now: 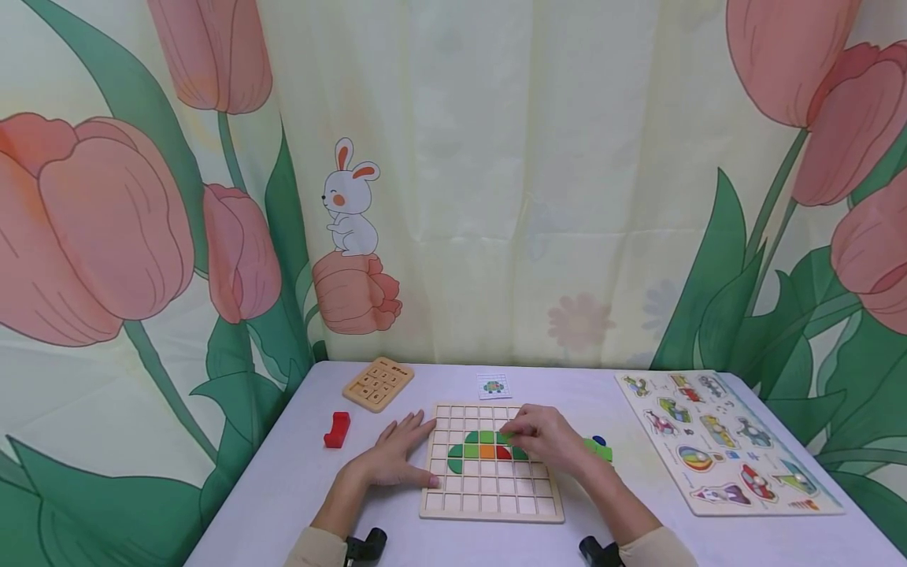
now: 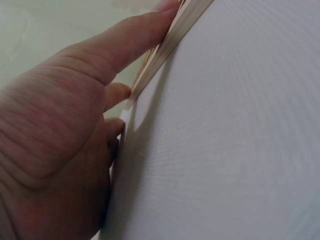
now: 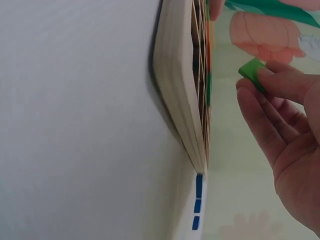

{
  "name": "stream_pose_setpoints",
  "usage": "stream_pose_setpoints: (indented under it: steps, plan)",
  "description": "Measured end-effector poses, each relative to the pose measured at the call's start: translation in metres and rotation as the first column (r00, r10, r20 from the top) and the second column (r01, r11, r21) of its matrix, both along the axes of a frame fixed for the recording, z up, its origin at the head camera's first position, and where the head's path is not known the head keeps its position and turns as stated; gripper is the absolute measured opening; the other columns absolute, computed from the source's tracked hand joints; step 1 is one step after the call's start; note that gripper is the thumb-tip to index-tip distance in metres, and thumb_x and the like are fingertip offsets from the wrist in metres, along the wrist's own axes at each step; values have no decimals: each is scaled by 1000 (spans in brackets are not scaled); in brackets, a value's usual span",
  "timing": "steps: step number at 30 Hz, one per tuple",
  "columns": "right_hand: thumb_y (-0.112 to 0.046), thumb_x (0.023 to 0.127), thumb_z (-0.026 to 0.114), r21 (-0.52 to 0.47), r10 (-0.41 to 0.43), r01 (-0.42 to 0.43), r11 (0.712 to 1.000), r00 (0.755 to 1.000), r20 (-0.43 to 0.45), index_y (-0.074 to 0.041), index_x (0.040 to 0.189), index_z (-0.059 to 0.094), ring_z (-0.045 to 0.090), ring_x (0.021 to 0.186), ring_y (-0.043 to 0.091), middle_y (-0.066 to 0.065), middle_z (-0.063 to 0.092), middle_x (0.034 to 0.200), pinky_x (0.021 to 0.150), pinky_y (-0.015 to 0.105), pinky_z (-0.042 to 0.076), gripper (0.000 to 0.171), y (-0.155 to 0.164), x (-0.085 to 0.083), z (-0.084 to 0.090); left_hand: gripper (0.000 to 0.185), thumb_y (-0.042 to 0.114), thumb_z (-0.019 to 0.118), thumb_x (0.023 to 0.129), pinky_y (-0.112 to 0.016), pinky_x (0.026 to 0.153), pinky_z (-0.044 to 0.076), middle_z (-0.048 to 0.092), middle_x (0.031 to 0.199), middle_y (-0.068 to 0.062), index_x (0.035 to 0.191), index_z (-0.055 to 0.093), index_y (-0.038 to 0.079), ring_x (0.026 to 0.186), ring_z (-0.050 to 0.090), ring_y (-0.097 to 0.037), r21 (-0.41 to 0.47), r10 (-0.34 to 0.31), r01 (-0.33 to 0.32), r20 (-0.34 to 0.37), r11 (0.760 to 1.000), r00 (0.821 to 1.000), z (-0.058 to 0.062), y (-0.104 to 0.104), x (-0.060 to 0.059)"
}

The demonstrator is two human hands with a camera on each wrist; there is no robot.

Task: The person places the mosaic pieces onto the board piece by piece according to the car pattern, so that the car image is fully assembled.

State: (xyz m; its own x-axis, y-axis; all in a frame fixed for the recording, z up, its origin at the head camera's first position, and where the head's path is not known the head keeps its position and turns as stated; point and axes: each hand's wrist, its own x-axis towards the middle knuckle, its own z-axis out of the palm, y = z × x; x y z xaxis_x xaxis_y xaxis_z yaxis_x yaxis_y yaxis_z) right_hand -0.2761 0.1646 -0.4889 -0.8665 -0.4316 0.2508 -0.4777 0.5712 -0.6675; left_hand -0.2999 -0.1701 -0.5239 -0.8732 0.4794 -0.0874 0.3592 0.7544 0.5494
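Note:
A wooden grid board lies on the white table in front of me, with green, orange and red pieces set in its middle rows. My left hand lies flat beside the board's left edge, fingers straight and touching it. My right hand hovers over the board's right part and pinches a small green piece between thumb and fingertips, just above the placed pieces.
A red block lies left of the board. A small wooden number board and a picture card sit behind it. A vehicle peg puzzle lies at the right. Green and blue loose pieces rest right of my right hand.

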Motion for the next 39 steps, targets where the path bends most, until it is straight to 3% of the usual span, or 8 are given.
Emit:
stream_pose_setpoints:
  steps: [12, 27, 39]
  plan:
    - [1, 95, 71, 17, 126, -126, 992, 992, -4, -7, 114, 80, 60, 83, 4, 2, 72, 99, 72, 19, 56, 23, -18, -3, 3, 111, 71, 79, 73, -63, 130, 4, 21, 174, -8, 163, 36, 25, 164, 10, -32, 1, -6, 6, -7, 1000, 1000, -3, -1, -2]
    - [-2, 95, 72, 76, 135, -135, 988, 991, 3, -11, 111, 82, 58, 82, 1, -6, 71, 95, 72, 19, 53, 21, -35, -4, 0, 111, 71, 79, 73, -64, 130, 4, 21, 175, -8, 164, 35, 26, 163, 10, -33, -5, -6, 6, -6, 1000, 1000, -2, -1, -2]
    - [-2, 95, 73, 85, 197, -198, 976, 980, 20, -11, 109, 82, 62, 85, 1, -1, 76, 100, 75, 19, 55, 20, -44, -6, -1, 110, 71, 79, 73, -63, 130, 4, 21, 175, -8, 164, 35, 26, 163, 10, -33, -5, -4, 4, 2, 1000, 1000, -3, -1, -2]
